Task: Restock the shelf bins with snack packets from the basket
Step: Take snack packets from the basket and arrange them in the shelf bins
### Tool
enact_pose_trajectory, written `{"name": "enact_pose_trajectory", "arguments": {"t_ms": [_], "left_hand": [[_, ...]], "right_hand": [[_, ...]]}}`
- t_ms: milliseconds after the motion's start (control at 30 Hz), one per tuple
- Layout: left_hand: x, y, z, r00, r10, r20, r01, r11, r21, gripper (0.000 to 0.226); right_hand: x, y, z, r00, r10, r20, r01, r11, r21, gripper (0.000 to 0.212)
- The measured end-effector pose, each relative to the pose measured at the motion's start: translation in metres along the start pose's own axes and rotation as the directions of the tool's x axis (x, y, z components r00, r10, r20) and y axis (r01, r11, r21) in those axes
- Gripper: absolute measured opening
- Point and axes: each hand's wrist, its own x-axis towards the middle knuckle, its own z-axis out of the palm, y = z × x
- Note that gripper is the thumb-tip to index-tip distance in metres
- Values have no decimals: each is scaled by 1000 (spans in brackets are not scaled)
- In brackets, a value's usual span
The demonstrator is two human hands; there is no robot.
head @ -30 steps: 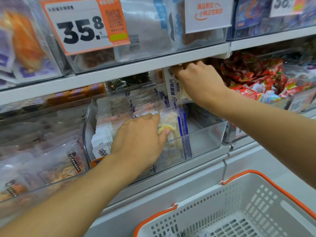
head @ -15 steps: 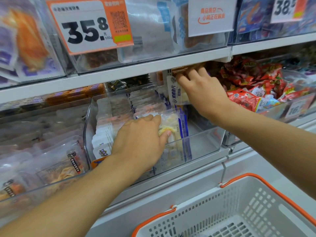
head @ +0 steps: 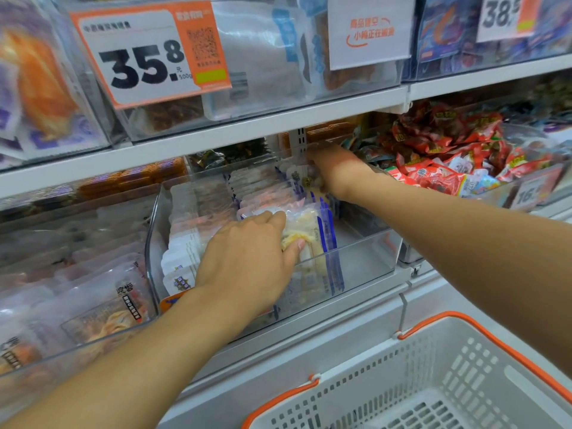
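My left hand [head: 247, 258] rests inside the clear bin [head: 365, 258] on the middle shelf. Its fingers are nearly straight and lie flat against the front of a row of upright snack packets [head: 312, 243], with the thumb tip touching the clear packet that shows yellowish contents and a blue edge. This grip is apart; it presses and does not clamp.

My right hand [head: 337, 171] reaches to the rear of the same bin, just under the edge of the upper shelf [head: 216, 140]. It is blurred. It lies against a white packet [head: 298, 178] at the back of the row, but I cannot tell whether its fingers are curled round that packet or only touch it.

The packets stand in two rows: white ones along the left side of the bin, clear blue-edged ones in the middle. The right part of the bin floor is bare.

The basket [head: 464, 382], grey with an orange rim, sits below and to the right of the bin, in front of the shelf unit. Only part of its inside is in view.

Adjacent bins:
- Right: red packets [head: 448, 156], piled loosely.
- Left: clear pouches [head: 93, 305] with dark lettering.

The upper shelf carries an orange price tag [head: 148, 57] reading 35.8.
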Motion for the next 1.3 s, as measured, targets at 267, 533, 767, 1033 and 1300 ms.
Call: {"name": "enact_pose_trajectory", "arguments": {"t_ms": [267,533,767,1033,1300], "left_hand": [[-4,11,-5,919,267,-290,-268,963,40,38],[-49,64,38,467,580,668,-610,758,-233,41],[-83,96,77,211,490,846,-565,767,-304,50],[-73,98,72,377,478,793,-471,836,-280,84],[-37,71,4,758,358,545,332,508,-795,22]], "right_hand": [[-119,5,-19,781,-83,-619,141,989,45,15],[-274,15,142,941,-47,336,-76,936,345,30],[-389,-16,268,359,-49,932,-360,914,187,61],[-338,-5,186,425,-390,817,-257,813,522,14],[-207,32,-49,870,-212,446,-280,531,800,28]]}}
